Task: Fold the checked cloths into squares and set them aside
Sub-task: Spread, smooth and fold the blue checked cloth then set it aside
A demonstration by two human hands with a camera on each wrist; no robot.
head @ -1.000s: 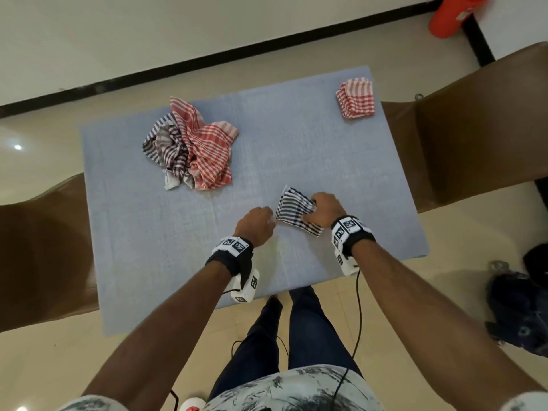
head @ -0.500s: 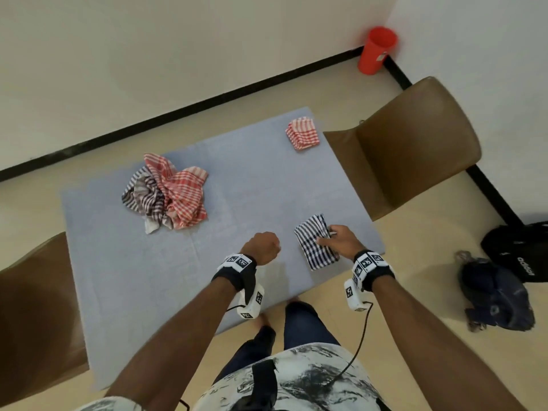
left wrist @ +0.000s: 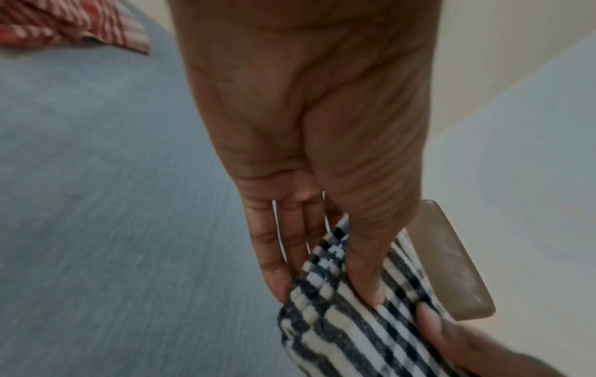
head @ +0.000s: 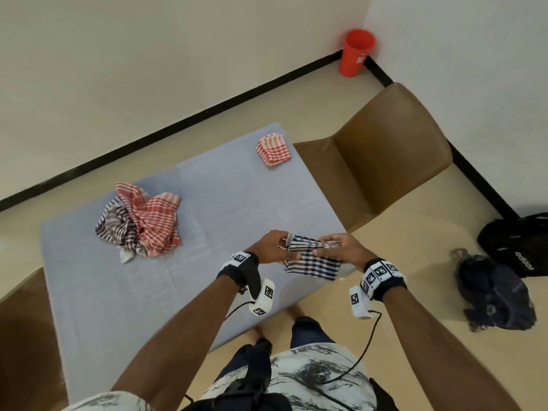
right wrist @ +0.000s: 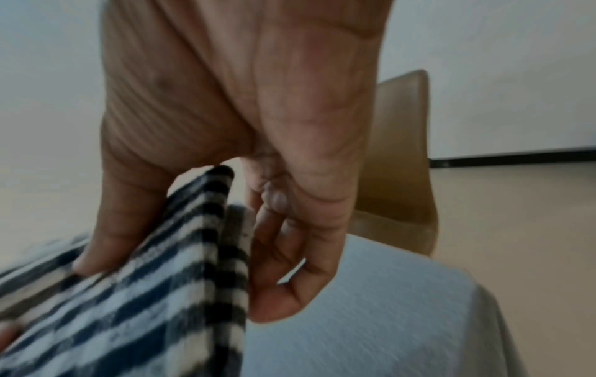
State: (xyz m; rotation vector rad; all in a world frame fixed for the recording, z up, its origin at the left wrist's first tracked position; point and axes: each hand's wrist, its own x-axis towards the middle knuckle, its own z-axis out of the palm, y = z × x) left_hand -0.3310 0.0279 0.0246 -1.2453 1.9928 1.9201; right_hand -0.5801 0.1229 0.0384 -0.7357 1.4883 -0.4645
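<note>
Both hands hold a folded dark blue checked cloth (head: 311, 259) in the air above the near right corner of the grey table (head: 89, 292). My left hand (head: 274, 246) pinches its left end between thumb and fingers (left wrist: 364, 280), on the same cloth (left wrist: 338, 326). My right hand (head: 341, 247) pinches its right end, thumb on top of the cloth (right wrist: 145, 293). A folded red checked square (head: 272, 151) lies at the table's far right corner. A crumpled heap of red and dark checked cloths (head: 142, 222) sits at the far left.
A brown chair (head: 382, 161) stands right of the table, another brown chair (head: 23, 336) at its left. A red cup (head: 355, 51) stands in the room corner. A black bag (head: 522, 244) and a dark blue bundle (head: 498, 298) lie on the floor at right.
The folded dark cloth lay on the table under my right hand; now both hands hold it lifted off the table. My left hand, a bare fist before, has taken hold of it.
</note>
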